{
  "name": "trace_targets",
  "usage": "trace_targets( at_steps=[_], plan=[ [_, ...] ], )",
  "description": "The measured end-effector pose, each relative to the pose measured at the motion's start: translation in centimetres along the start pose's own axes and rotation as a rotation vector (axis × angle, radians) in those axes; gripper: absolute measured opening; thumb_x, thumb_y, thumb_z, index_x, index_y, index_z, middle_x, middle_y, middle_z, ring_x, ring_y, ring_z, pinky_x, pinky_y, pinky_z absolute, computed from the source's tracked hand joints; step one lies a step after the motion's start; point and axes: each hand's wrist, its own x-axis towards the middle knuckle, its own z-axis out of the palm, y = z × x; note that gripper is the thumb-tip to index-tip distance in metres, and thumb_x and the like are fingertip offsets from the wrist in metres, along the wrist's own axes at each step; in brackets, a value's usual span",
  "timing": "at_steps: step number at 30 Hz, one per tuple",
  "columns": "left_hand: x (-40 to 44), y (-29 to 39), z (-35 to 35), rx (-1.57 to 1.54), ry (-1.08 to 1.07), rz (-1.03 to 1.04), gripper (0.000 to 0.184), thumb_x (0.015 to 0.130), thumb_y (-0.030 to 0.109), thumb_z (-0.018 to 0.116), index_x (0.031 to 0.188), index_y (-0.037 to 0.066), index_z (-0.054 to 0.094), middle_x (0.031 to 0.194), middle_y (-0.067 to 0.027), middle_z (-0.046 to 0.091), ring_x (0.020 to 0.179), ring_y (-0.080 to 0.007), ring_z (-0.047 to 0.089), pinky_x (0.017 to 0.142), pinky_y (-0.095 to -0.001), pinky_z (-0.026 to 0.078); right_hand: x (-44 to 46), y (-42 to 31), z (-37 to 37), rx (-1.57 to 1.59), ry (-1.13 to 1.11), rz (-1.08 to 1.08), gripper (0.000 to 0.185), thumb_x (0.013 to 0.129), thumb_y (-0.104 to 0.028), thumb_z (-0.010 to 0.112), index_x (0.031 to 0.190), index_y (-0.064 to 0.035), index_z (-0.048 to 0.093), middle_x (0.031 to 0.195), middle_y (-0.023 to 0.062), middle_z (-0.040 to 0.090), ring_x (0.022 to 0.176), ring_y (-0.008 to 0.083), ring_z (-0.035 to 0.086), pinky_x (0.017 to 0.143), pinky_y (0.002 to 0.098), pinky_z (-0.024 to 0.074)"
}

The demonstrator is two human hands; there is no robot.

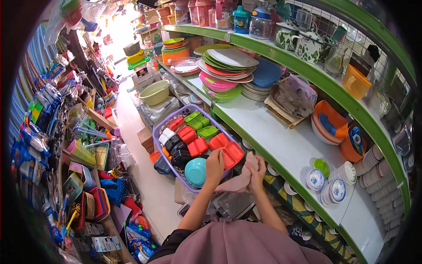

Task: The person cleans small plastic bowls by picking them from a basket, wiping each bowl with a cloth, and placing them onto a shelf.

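My left hand point(215, 166) is closed on the near edge of a red two-compartment sauce dish point(234, 154), tilted over the right rim of a purple basket point(192, 107). In my right hand point(256, 174) is a bunched pale pink cloth point(237, 182), just right of the dish. The cloth's loose end hangs toward my left wrist. Inside the basket are more red dishes point(198, 147), black ones point(180, 157), green ones point(207, 132) and a turquoise bowl point(195, 172). My fingertips are partly hidden by the dish and the cloth.
A green-edged shelf point(281, 132) runs along my right, bearing stacked plates point(233, 58), orange bowls point(327, 123) and small blue-patterned bowls point(315, 179). To the left is a narrow aisle floor point(136, 176) beside crowded goods. A pale green basin point(154, 93) stands beyond the basket.
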Motion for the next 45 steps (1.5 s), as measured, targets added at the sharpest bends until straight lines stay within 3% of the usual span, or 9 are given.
trace_targets(
  at_steps=[3,7,10,14,20,24,35,42,45],
  plan=[
    [-1.0,4.2,-0.3,-0.145,-0.009,0.09,0.02,0.097,0.013,0.05,0.105,-0.003,0.059,0.093,-0.0219,0.064,0.086,-0.0333,0.064,0.076,-0.0395,0.05,0.8,-3.0,0.4,-0.03,-0.101,-0.103,0.033,0.077,-0.004,0.072,0.106,-0.0027,0.057,0.103,0.0038,0.059,0.101,0.0155,0.054,0.09,0.0278,0.0419],
    [-3.4,5.6,1.6,-0.524,-0.142,-0.105,0.019,0.099,0.018,0.047,0.108,0.002,0.048,0.097,-0.0136,0.062,0.091,-0.0222,0.062,0.078,-0.0356,0.049,-0.2,-7.1,-0.8,-0.111,-0.157,-0.064,0.029,0.079,-0.006,0.071,0.105,-0.0021,0.058,0.105,0.0039,0.06,0.101,0.0147,0.055,0.089,0.0283,0.043],
    [-4.5,7.4,2.4,-1.383,-0.38,-0.757,0.024,0.098,0.028,0.045,0.105,0.005,0.05,0.098,-0.0073,0.06,0.093,-0.0183,0.061,0.083,-0.0334,0.049,-0.9,-8.5,-2.7,-0.316,-0.121,-0.219,0.025,0.077,-0.006,0.072,0.098,-0.0011,0.061,0.102,0.0067,0.062,0.096,0.0175,0.059,0.085,0.0302,0.0461],
    [-3.5,8.6,2.5,-1.469,-0.925,-0.996,0.036,0.098,0.035,0.042,0.123,0.011,0.051,0.12,-0.0067,0.059,0.106,-0.0185,0.06,0.094,-0.0368,0.048,-3.8,-13.5,-4.0,-0.788,-0.095,-0.476,0.026,0.07,-0.007,0.073,0.096,-0.0045,0.067,0.106,0.0114,0.056,0.089,0.026,0.058,0.081,0.034,0.0482],
    [-7.0,13.0,6.7,-1.431,-0.959,-0.805,0.046,0.102,0.038,0.031,0.135,0.008,0.042,0.129,-0.0138,0.053,0.12,-0.0251,0.052,0.102,-0.0399,0.043,-9.6,-17.7,-5.0,-1.448,0.088,-0.632,0.049,0.071,-0.011,0.074,0.119,-0.0167,0.064,0.117,0.0163,0.046,0.097,0.031,0.052,0.08,0.0377,0.0467],
    [-8.5,15.7,7.9,-1.389,-1.004,-0.656,0.051,0.101,0.043,0.029,0.135,0.007,0.041,0.132,-0.0181,0.051,0.121,-0.0307,0.051,0.103,-0.0437,0.043,-11.8,-17.7,-8.4,-1.175,0.147,-0.493,0.059,0.074,-0.007,0.07,0.131,-0.0171,0.056,0.129,0.0194,0.043,0.109,0.0373,0.052,0.089,0.0422,0.0459],
    [-14.3,25.8,12.7,-1.586,-1.065,-0.433,0.053,0.099,0.052,0.031,0.132,0.01,0.039,0.134,-0.0208,0.046,0.117,-0.0384,0.052,0.098,-0.0513,0.046,-16.1,-22.4,-14.1,-0.975,0.626,-0.506,0.028,0.078,-0.001,0.066,0.106,0.0024,0.062,0.103,0.0153,0.062,0.092,0.033,0.064,0.08,0.0358,0.0507],
    [-17.4,30.1,14.6,-1.61,-1.163,-0.346,0.056,0.097,0.056,0.035,0.13,0.01,0.037,0.13,-0.0214,0.047,0.109,-0.0416,0.057,0.086,-0.0492,0.054,-19.2,-26.8,-18.2,-1.073,0.339,-0.521,0.033,0.071,0.001,0.066,0.104,-0.0028,0.067,0.098,0.014,0.063,0.088,0.0306,0.065,0.077,0.0356,0.052],
    [-19.4,32.2,15.2,-1.705,-1.103,-0.388,0.055,0.097,0.053,0.037,0.128,0.008,0.037,0.129,-0.0238,0.047,0.108,-0.0422,0.058,0.084,-0.0483,0.054,-18.9,-26.5,-20.2,-1.132,0.609,-0.647,0.03,0.072,-0.002,0.067,0.102,-0.0071,0.067,0.099,0.0116,0.063,0.086,0.0302,0.066,0.073,0.036,0.0531]
  ],
)
